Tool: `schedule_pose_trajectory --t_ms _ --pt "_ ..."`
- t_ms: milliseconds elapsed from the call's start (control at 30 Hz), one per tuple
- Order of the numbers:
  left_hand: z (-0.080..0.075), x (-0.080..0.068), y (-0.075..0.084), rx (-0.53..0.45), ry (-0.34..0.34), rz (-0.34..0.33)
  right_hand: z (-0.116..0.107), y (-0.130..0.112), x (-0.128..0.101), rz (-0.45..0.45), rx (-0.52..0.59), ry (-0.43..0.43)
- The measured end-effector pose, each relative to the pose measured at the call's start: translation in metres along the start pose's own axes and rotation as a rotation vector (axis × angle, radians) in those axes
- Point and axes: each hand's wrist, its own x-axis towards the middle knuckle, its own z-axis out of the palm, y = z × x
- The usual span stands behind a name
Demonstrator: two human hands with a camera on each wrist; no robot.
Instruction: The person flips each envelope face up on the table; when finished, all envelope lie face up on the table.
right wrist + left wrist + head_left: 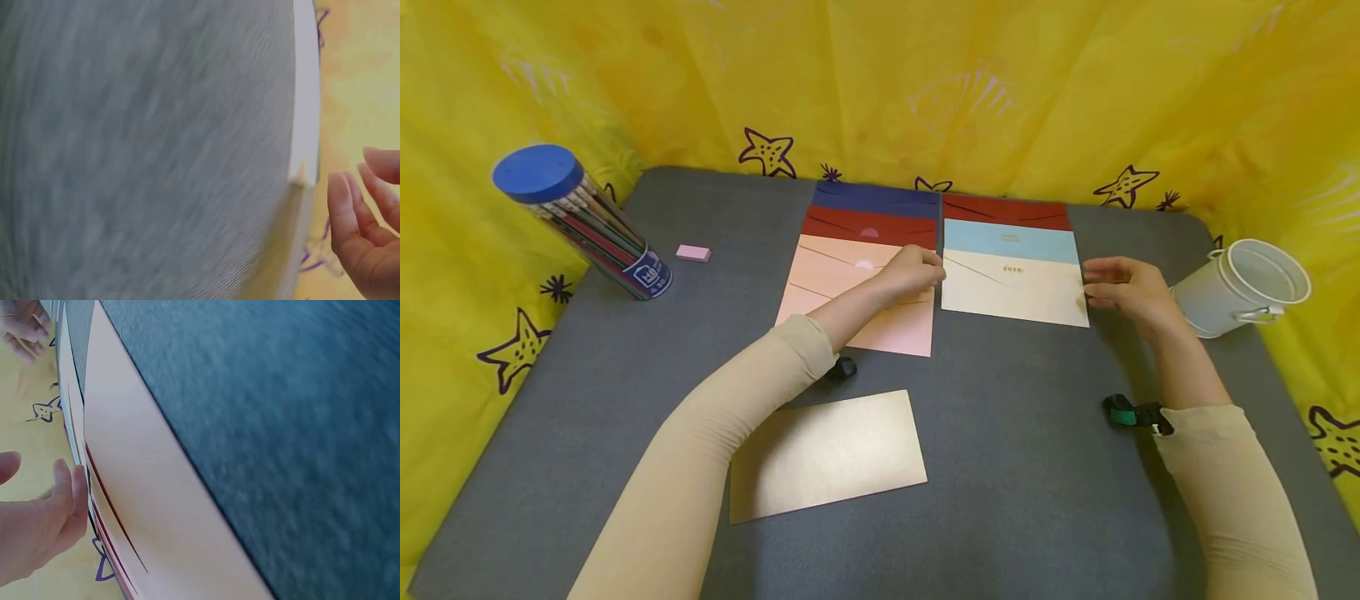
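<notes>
Two overlapping columns of envelopes lie on the grey table. In the right column a cream envelope [992,287] is in front, over a light blue one [1045,243] and a red one [1022,210]. My left hand [912,273] is above the left column, fingertips at the cream envelope's left edge; its thumb stands apart from the fingers in the left wrist view. Beneath it are a pink envelope [895,337], a peach one [823,258], a red one [842,222] and a navy one [872,197]. Loosely bent, my right hand [1131,292] has its fingertips beside the cream envelope's right edge.
A gold envelope [850,458] lies nearer me, partly under my left sleeve. A blue-lidded tub of pencils [597,229] and a pink eraser [693,252] are at the left. At the right stands a white metal bucket [1232,296]. Yellow cloth [865,83] surrounds the table's back and sides.
</notes>
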Motion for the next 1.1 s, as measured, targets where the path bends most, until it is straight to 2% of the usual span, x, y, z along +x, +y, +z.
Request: schedule_pose_trajectory --t_ms 133,233,467,633,867,1000,1100 --pt "-0.004 -0.001 -0.001 -0.039 -0.022 0.012 0.013 -0.019 -0.008 -0.086 -0.066 0.012" --pt "-0.008 -0.003 -0.002 -0.049 -0.043 0.04 0.026 -0.033 -0.011 -0.133 -0.092 -0.022" --pt "-0.016 -0.013 -0.005 0.024 -0.128 0.145 0.063 -0.061 -0.021 -0.224 -0.218 -0.121" --pt "-0.022 -0.018 -0.011 0.036 -0.164 0.142 0.091 -0.077 -0.026 -0.314 -0.28 -0.197" --pt "-0.031 -0.029 -0.023 0.052 -0.202 0.142 0.125 -0.091 -0.036 -0.398 -0.323 -0.365" --pt "-0.034 -0.036 -0.029 0.068 -0.243 0.143 0.144 -0.092 -0.04 -0.441 -0.337 -0.472" --pt "-0.034 -0.043 -0.033 0.102 -0.287 0.152 0.158 -0.092 -0.042 -0.484 -0.387 -0.534"
